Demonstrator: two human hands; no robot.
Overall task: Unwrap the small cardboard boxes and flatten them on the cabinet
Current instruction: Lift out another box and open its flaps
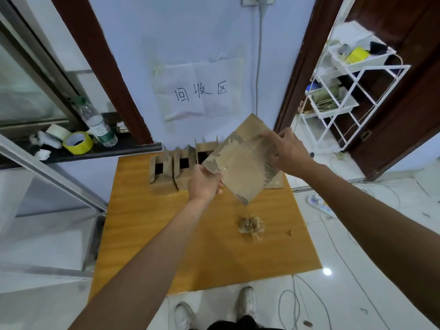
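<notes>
Mid-frame above the cabinet (pixel 166 234), gripping a flattened cardboard box (pixel 240 167): left hand (pixel 204 184) curled round its left corner, right hand (pixel 288 151) pinching its right edge, tape wad (pixel 251 226) below.

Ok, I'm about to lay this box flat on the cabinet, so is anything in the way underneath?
Partly. A crumpled tape wad lies on the cabinet just nearer than the held box, and open boxes stand behind. The wood left of the wad looks bare.
</notes>
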